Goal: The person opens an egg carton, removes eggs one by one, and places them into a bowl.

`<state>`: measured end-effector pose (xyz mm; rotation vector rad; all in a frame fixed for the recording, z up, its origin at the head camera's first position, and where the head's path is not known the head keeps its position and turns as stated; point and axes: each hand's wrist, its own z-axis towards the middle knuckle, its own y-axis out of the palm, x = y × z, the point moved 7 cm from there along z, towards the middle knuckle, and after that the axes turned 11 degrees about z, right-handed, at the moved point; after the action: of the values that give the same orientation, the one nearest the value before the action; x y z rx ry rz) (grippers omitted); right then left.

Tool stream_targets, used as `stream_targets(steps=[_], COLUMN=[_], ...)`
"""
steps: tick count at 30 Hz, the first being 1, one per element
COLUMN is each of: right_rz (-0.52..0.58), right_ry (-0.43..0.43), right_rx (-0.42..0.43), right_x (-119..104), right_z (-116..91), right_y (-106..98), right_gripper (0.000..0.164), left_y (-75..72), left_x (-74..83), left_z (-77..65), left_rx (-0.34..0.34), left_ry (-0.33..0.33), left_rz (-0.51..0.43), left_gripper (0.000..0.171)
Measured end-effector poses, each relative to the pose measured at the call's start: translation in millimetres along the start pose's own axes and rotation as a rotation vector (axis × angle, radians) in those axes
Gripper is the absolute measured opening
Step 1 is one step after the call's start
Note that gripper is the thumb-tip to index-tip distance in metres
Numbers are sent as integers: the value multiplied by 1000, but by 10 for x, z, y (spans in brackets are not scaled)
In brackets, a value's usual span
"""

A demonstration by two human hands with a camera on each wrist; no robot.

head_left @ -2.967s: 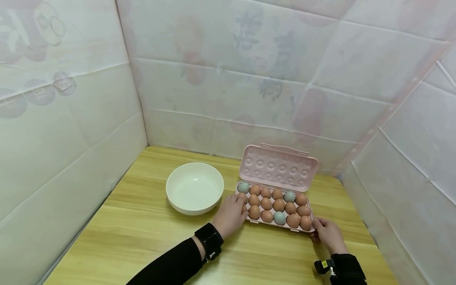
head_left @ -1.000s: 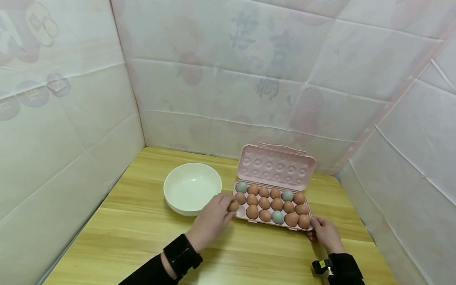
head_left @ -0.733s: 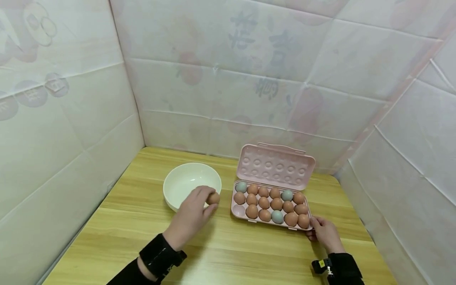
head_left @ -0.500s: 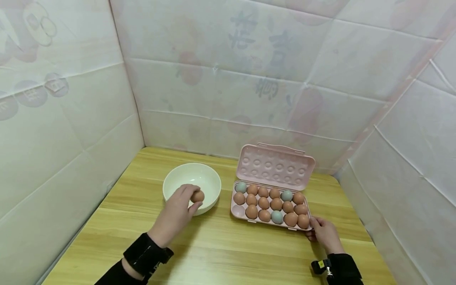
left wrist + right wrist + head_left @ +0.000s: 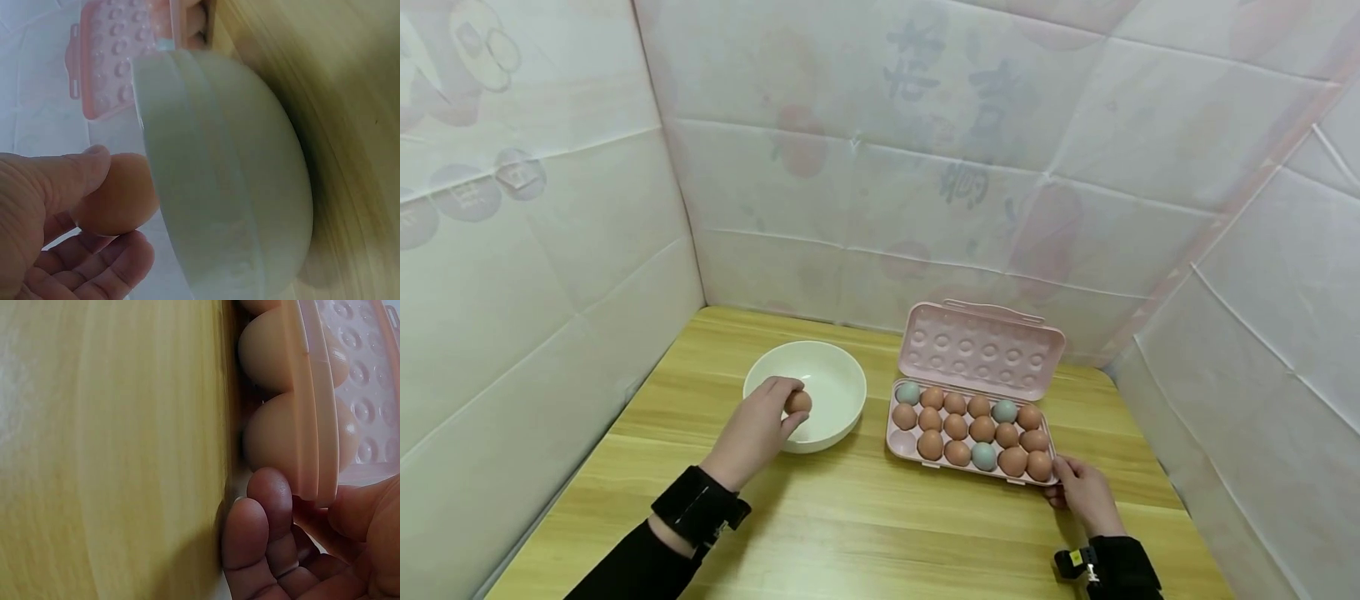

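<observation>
A brown egg (image 5: 798, 403) is pinched between the thumb and fingers of my left hand (image 5: 751, 433), over the near left part of a white bowl (image 5: 838, 400). In the left wrist view the egg (image 5: 120, 195) is beside the bowl's rim, and the bowl's outer wall (image 5: 231, 181) fills the middle. My right hand (image 5: 1086, 493) grips the near right corner of a pink egg carton (image 5: 925, 464), thumb on top and fingers below in the right wrist view. Brown and pale green eggs fill the carton, except for one bare cup (image 5: 902, 443) at the near left corner.
The carton's lid (image 5: 981, 350) stands raised at the back. Bowl and carton share a wood-grain table (image 5: 880, 533), with a gap between them. Pale sheet walls (image 5: 850, 208) enclose the back and both sides.
My left hand has taken the brown egg from the carton's near left cup and carried it left over the bowl. The right hand stays at the carton's corner.
</observation>
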<state>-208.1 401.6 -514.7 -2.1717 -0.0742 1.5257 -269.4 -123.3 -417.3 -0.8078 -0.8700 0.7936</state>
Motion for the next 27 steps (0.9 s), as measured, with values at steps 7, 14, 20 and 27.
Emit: stream_targets(steps=[7,14,20,27], right_rz=[12,22,21,28], right_ry=[-7,-11,-6,-3], right_rx=[1,4,2,1], right_x=[4,27,52,47], right_z=[-8,-5,3,2], right_y=[-3,-8,-9,-11], right_gripper=[53,52,54,55], left_y=[63,158,235,378], left_x=[-53,-53,-59,-78], left_z=[157,356,482,573], left_rx=[-96,-193,-236,-316], left_ry=[13,58,105,116], left_rz=[67,107,136,118], left_gripper=[39,28,10,8])
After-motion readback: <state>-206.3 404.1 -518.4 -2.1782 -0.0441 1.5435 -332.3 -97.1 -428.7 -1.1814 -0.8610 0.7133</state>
